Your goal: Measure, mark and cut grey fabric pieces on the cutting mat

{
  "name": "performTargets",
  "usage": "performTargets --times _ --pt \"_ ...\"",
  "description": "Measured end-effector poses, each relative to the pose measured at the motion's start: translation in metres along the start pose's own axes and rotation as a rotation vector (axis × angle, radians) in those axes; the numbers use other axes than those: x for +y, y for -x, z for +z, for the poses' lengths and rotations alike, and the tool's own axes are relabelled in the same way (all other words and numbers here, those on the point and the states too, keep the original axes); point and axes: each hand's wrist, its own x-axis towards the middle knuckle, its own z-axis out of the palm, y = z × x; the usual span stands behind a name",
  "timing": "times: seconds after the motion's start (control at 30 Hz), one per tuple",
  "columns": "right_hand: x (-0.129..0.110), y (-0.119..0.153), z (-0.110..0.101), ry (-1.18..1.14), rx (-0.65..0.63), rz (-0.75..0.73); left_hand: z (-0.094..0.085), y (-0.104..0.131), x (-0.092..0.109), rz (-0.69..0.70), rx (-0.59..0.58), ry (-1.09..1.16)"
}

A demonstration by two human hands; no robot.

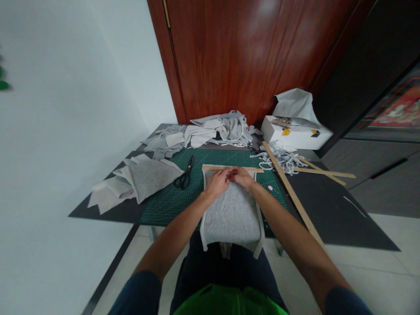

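In the head view, with 12 o'clock straight away from the person, the near edge of the worktop (334, 210) runs across at 6 o'clock, and the grey fabric panel (232, 214) hangs over it. The far side comes up close to a wooden door (229, 57), and a white wall (65, 109) stands along the 9 o'clock side. From the hands, black scissors (184, 177) lie near at 9 o'clock on the green cutting mat (164, 205), with folded fabric pieces (147, 175) beyond them. A fabric pile (216, 129) fills 11 to 12 o'clock, and a white box (292, 134) stands at 2 o'clock. A long wooden strip (292, 192) slants down the 3 o'clock side, well apart from the wrists; dark worktop shows past it at 4 o'clock.

The left hand (218, 183) and right hand (242, 176) meet over the panel's far end, at the ruler (259, 170) laid across it. Both sets of fingers are bent, tips close together; whether they grip cloth or ruler, I cannot tell. Most of the panel extends from them toward 6 o'clock.

The panel is mottled light grey and roughly rectangular, with paler, curled side edges and a sagging near end.
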Motion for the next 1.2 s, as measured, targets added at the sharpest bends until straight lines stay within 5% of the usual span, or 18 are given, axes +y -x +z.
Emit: performTargets --times 0.17,0.53,0.87,1.2 --pt "0.003 0.004 -0.002 -0.001 0.078 0.057 -0.012 0.001 -0.018 -0.135 0.002 -0.147" --pt "0.023 0.006 -0.009 0.242 0.121 -0.062 -0.042 0.014 -0.076 -0.385 0.009 -0.335" --pt "0.027 0.013 -0.035 0.791 0.193 -0.103 -0.052 0.011 -0.063 -0.431 -0.004 -0.422" --pt "0.016 0.001 -0.05 1.106 0.059 0.047 -0.014 -0.02 -0.031 -0.079 -0.057 -0.281"
